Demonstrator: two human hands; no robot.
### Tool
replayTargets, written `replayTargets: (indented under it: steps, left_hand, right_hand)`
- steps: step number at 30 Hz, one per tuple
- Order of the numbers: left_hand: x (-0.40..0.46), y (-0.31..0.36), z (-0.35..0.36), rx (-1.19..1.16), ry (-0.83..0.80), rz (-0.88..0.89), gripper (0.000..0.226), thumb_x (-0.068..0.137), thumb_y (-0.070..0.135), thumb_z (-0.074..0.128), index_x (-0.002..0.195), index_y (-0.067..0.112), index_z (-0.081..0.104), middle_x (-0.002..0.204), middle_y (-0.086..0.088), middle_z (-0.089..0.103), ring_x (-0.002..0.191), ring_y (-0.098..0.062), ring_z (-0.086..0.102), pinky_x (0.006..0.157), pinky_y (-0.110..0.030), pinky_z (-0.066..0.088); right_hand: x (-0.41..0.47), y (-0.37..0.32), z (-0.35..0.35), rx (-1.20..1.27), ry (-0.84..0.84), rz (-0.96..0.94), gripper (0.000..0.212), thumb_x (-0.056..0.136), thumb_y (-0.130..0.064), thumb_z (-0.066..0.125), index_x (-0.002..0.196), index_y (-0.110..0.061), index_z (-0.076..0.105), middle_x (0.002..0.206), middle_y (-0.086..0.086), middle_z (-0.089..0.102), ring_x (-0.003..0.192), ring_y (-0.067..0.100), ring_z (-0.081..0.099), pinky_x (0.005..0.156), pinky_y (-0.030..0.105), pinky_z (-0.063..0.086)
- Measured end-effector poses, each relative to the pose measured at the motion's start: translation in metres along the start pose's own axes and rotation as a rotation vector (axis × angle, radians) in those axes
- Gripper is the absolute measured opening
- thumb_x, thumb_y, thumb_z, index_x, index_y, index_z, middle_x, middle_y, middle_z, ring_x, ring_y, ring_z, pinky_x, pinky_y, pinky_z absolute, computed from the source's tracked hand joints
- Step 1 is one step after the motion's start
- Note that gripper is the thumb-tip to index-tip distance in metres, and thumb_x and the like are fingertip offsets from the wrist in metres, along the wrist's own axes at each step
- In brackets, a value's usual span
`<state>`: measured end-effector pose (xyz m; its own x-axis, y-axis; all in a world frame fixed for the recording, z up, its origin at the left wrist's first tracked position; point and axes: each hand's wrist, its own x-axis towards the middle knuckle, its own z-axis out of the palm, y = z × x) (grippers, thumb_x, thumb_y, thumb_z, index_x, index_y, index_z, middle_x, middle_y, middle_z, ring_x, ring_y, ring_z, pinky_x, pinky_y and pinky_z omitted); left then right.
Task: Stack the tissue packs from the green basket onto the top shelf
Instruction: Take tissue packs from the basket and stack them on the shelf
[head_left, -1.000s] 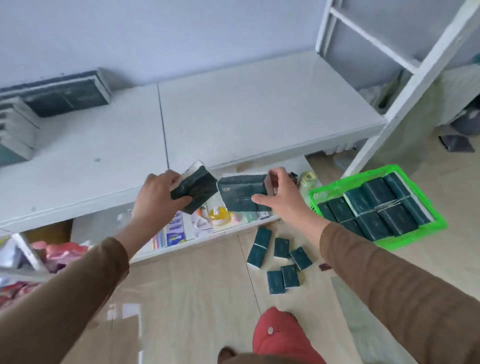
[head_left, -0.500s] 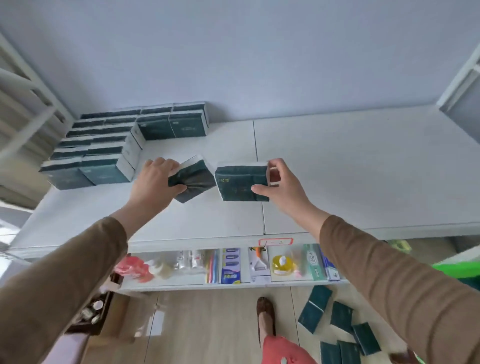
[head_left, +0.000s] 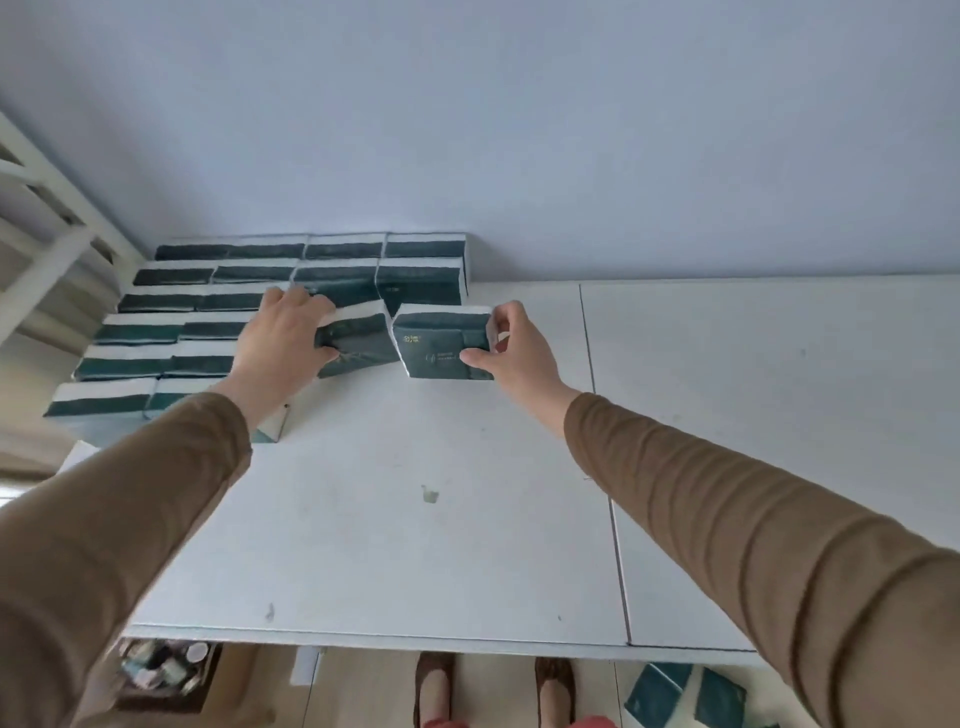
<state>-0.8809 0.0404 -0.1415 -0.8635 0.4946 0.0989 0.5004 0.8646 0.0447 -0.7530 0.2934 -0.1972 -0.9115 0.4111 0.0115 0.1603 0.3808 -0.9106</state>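
Two dark green tissue packs with white edges are held over the white top shelf (head_left: 467, 519). My left hand (head_left: 283, 343) grips the left pack (head_left: 358, 343), which is tilted. My right hand (head_left: 514, 353) pinches the right pack (head_left: 441, 340) by its right end. The two packs almost touch, just in front of the stacked tissue packs (head_left: 218, 322) that fill the shelf's back left corner in several rows. The green basket is out of view.
A pale wall rises behind the shelf. A white ladder frame (head_left: 47, 218) stands at the left. Below the shelf's front edge I see my shoes (head_left: 434, 686), loose packs on the floor (head_left: 680, 696) and a box of small items (head_left: 161, 670).
Both hands have carried their packs up from near the basket and forward over the shelf, reaching the stack at the back left. The view has swung from the floor and basket up to the shelf top.
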Motion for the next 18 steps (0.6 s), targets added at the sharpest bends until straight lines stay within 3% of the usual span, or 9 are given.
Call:
replayTargets:
  steps: [3, 5, 9, 14, 18]
  left_hand:
    - [0.027, -0.019, 0.004, 0.053, -0.027, 0.06, 0.055, 0.082, 0.027, 0.077, 0.132, 0.018, 0.055, 0.124, -0.008, 0.055, 0.118, -0.031, 0.042, 0.096, -0.049, 0.046]
    - [0.04, -0.029, 0.008, 0.084, -0.034, 0.104, 0.056, 0.082, 0.026, 0.077, 0.133, 0.017, 0.055, 0.123, -0.009, 0.056, 0.117, -0.032, 0.043, 0.097, -0.047, 0.045]
    - [0.055, -0.042, 0.018, 0.062, 0.001, 0.15, 0.055, 0.079, 0.022, 0.08, 0.126, 0.013, 0.052, 0.118, -0.01, 0.059, 0.113, -0.032, 0.046, 0.088, -0.047, 0.049]
    - [0.064, -0.053, 0.028, 0.025, 0.027, 0.2, 0.047, 0.075, 0.019, 0.082, 0.106, 0.01, 0.048, 0.11, -0.011, 0.049, 0.102, -0.031, 0.045, 0.077, -0.044, 0.051]
    - [0.068, -0.054, 0.027, 0.054, 0.018, 0.227, 0.047, 0.077, 0.02, 0.08, 0.109, 0.007, 0.049, 0.114, -0.014, 0.047, 0.105, -0.033, 0.045, 0.081, -0.045, 0.052]
  right_hand:
    - [0.02, -0.001, 0.021, -0.001, 0.033, 0.023, 0.044, 0.076, -0.023, 0.082, 0.103, -0.016, 0.048, 0.095, 0.008, 0.061, 0.072, 0.015, 0.054, 0.068, 0.032, 0.048]
    - [0.03, -0.003, 0.032, -0.013, 0.066, 0.044, 0.043, 0.078, -0.022, 0.081, 0.105, -0.014, 0.049, 0.092, 0.008, 0.059, 0.071, 0.017, 0.053, 0.069, 0.035, 0.047]
    - [0.044, -0.003, 0.052, -0.051, 0.114, 0.085, 0.042, 0.08, -0.021, 0.079, 0.11, -0.016, 0.05, 0.104, 0.012, 0.06, 0.085, 0.029, 0.061, 0.08, 0.043, 0.052]
    - [0.048, -0.006, 0.074, -0.022, 0.238, 0.175, 0.054, 0.081, -0.021, 0.077, 0.126, -0.018, 0.047, 0.109, 0.003, 0.053, 0.09, 0.018, 0.059, 0.08, 0.03, 0.049]
    - [0.05, -0.012, 0.083, 0.003, 0.28, 0.225, 0.04, 0.082, -0.018, 0.075, 0.108, -0.013, 0.046, 0.103, 0.004, 0.061, 0.088, 0.019, 0.063, 0.076, 0.031, 0.049]
